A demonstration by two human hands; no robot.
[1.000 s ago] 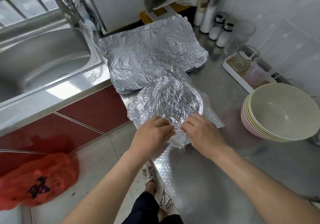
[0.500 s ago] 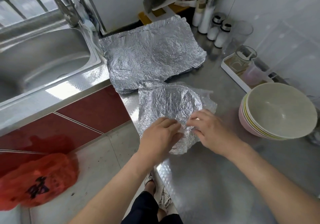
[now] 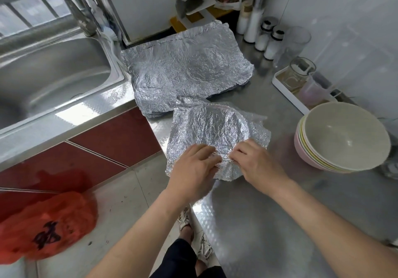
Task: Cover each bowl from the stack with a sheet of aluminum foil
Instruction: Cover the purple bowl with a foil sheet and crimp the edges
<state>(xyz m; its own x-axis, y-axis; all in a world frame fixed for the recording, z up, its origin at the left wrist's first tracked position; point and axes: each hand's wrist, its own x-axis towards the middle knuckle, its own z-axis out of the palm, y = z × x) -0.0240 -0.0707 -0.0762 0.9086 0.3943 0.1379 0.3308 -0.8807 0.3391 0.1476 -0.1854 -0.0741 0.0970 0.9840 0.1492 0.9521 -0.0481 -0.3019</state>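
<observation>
A crinkled foil sheet (image 3: 212, 127) lies draped over a round bowl on the steel counter; the bowl itself is hidden under it, only its rim outline shows. My left hand (image 3: 193, 171) and my right hand (image 3: 256, 165) meet at the sheet's near edge, fingertips curled and pinching the foil there. A stack of bowls (image 3: 342, 136), grey-green on top with pink beneath, stands tilted to the right of the hands. A pile of flat foil sheets (image 3: 185, 71) lies behind the covered bowl.
A steel sink (image 3: 49, 77) with a tap is at the left. Shakers (image 3: 263, 38) and a white tray (image 3: 286, 88) with glass cups line the back right wall. An orange plastic bag (image 3: 43, 226) sits on the floor. The counter's front-left edge (image 3: 204, 208) is near my left wrist.
The foil sheet, held lifted and loose a second ago, has come down flat over the bowl. Both hands stay at its near edge, now pressed closer together.
</observation>
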